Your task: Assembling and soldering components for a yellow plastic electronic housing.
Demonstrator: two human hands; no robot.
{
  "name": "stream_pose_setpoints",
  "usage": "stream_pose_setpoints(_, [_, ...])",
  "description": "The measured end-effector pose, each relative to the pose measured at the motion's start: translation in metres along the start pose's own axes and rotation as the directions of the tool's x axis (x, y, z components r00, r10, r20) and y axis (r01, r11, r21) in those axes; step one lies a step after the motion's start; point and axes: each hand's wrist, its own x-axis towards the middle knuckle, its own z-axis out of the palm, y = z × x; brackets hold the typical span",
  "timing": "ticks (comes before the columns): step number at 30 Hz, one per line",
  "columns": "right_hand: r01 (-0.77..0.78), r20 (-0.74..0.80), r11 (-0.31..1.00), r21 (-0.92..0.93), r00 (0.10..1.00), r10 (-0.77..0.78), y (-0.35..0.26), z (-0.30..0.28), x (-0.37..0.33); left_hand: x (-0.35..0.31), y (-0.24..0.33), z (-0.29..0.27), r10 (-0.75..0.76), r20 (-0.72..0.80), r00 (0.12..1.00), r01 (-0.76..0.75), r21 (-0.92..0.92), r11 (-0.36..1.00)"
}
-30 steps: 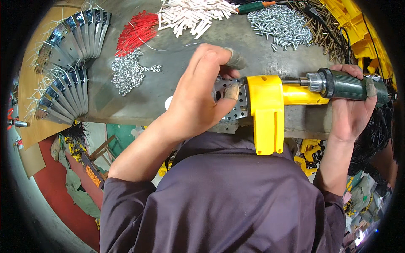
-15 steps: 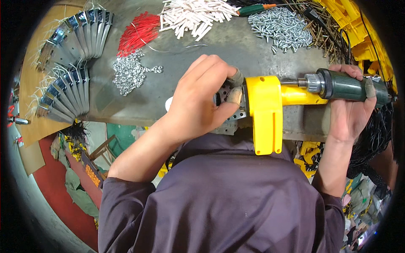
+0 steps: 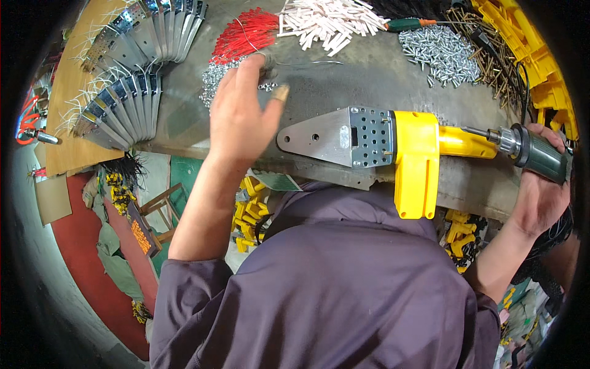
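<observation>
My left hand (image 3: 239, 117) is over the near edge of a pile of small silver nuts (image 3: 216, 79), thumb spread away from the fingers; the fingertips are partly hidden. Several fingers wear tan or grey finger covers. My right hand (image 3: 544, 184) grips a dark green electric screwdriver (image 3: 544, 157), its bit pointing left. Between the hands lies a yellow plastic housing (image 3: 418, 163) with a handle-like part on its right. A tapered grey metal plate (image 3: 322, 136) with a perforated bracket (image 3: 372, 136) joins its left side. The bit tip is just above the yellow handle part.
Red sleeves (image 3: 246, 38), white strips (image 3: 332, 24), silver screws (image 3: 439, 55) and brass-coloured screws (image 3: 501, 61) lie in piles at the back. A green-handled screwdriver (image 3: 405, 24) rests among them. Fanned metal plates with wires (image 3: 123, 111) stand at left, yellow housings (image 3: 522, 43) at far right.
My left hand has left the bracket and moved left to the nuts. My right hand has drawn the electric screwdriver back to the right, its bit out of the yellow housing. The view has shifted slightly.
</observation>
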Motion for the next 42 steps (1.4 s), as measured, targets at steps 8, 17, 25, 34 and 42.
stream_pose_setpoints(8, [-0.056,0.032,0.993,0.102,0.998,0.053,0.017,0.004,-0.021,0.01,-0.005,0.0,0.076,0.145,0.987,-0.09,0.091,0.992])
stream_pose_setpoints(17, [-0.135,0.008,0.974,0.183,0.991,0.135,0.034,-0.002,-0.029,-0.025,0.065,0.019,0.198,0.271,0.942,0.039,-0.674,0.737])
stream_pose_setpoints(25, [-0.126,0.046,0.974,0.189,0.992,0.119,0.041,-0.005,-0.031,-0.02,0.077,0.031,0.263,0.12,0.957,-0.083,-0.759,0.646])
stream_pose_setpoints(34, [-0.081,0.01,0.981,0.174,0.997,0.08,0.045,0.0,-0.032,-0.005,0.075,0.018,0.345,0.073,0.936,-0.255,-0.536,0.805])
stream_pose_setpoints(42, [-0.071,0.017,0.979,0.193,0.997,0.069,0.049,-0.003,-0.032,-0.009,0.072,0.027,0.354,0.029,0.935,-0.276,-0.568,0.775])
